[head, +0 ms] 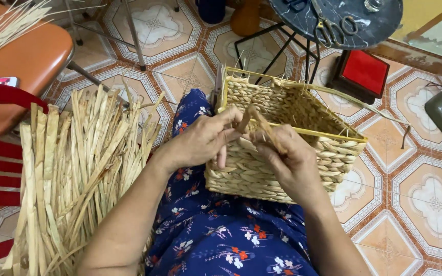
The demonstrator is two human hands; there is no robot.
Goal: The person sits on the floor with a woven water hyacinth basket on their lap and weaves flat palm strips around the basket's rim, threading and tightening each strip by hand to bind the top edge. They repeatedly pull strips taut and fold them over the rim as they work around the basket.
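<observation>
Straw basket weaving on my lap.
My left hand (203, 140) and right hand (287, 161) pinch 1 straw strand (254, 118) at the woven basket (303, 110) rim.

Patterned tiled floor (425, 199), red-topped box (362, 73) set near its far right corner, round table's black legs (274, 48) planted mid-far edge

Soft even indoor light, sharp focus

A woven basket (303, 148) rests on the person's lap, both hands at its near rim. A bundle of dried straw strips (72, 174) lies left; scissors (333, 28) lie on the far round table (379, 25).
</observation>
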